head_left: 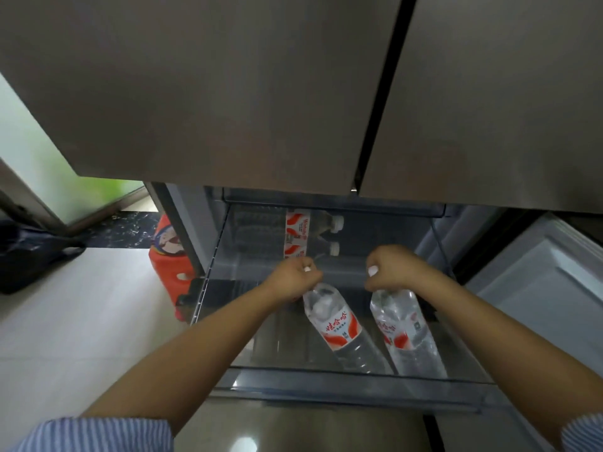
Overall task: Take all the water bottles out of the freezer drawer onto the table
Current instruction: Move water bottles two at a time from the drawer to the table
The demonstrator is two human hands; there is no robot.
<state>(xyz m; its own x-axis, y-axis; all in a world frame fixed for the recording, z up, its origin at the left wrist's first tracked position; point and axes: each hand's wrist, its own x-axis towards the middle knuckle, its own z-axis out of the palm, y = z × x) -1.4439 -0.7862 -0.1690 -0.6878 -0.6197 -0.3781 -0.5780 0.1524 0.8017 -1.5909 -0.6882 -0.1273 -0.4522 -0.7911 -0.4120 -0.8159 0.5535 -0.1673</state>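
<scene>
My left hand (295, 278) is closed around the neck of one water bottle (339, 324), and my right hand (390, 269) is closed the same way on the second bottle (404, 331) beside it; I take them by the cap end, I judge, because that narrow part fits a fist and lets each bottle hang free as I lift; both bodies slope down and toward me from my hands, just beside each other, over the clear freezer drawer (326, 375); beyond my hands, at the back of the drawer, two more bottles (313, 236) lie on their sides with white caps pointing to my right, near my knuckles but untouched; they remain to be fetched; the table is not in view.
</scene>
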